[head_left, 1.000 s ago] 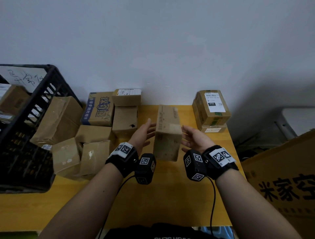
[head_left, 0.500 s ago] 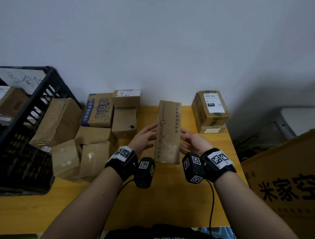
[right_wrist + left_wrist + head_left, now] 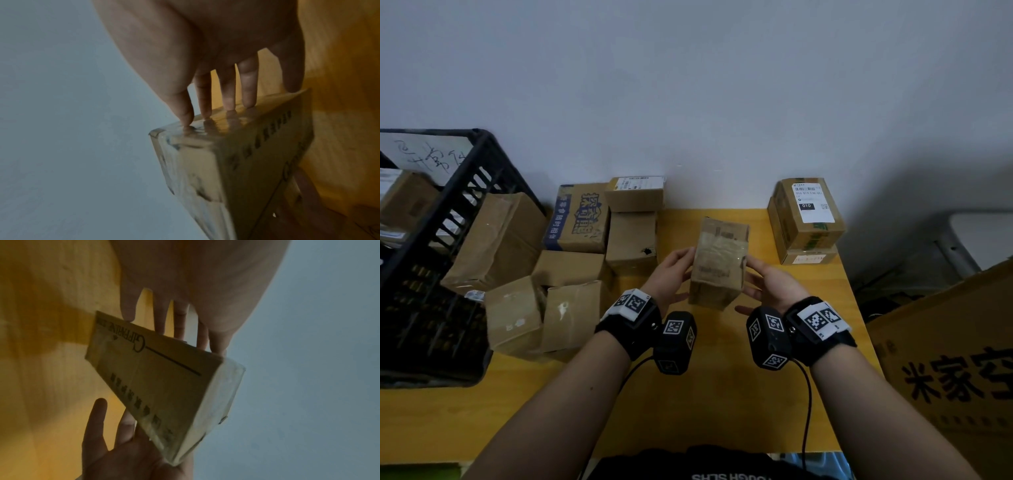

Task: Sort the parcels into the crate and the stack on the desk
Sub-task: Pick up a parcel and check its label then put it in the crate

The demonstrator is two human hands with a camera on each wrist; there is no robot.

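Note:
A long brown cardboard parcel (image 3: 719,267) hangs above the middle of the yellow desk (image 3: 722,394), tilted, its taped face up. My left hand (image 3: 671,274) presses its left side and my right hand (image 3: 770,281) its right side, both with straight fingers. In the left wrist view the left fingertips (image 3: 160,321) touch the parcel's (image 3: 164,386) edge. The right fingertips (image 3: 228,97) rest on the parcel's (image 3: 236,162) glossy tape. A black crate (image 3: 465,161) with parcels inside stands at the left. A stack of two labelled parcels (image 3: 808,212) sits at the back right.
Several loose brown boxes (image 3: 571,267) lie piled between the crate and my left hand, one with blue print (image 3: 578,219). A large printed carton (image 3: 955,377) stands off the desk's right edge. A grey wall rises behind the desk.
The parcel has turned between my hands: its printed long face showed half a second ago, and now the taped face is up. Both hands stay at its sides.

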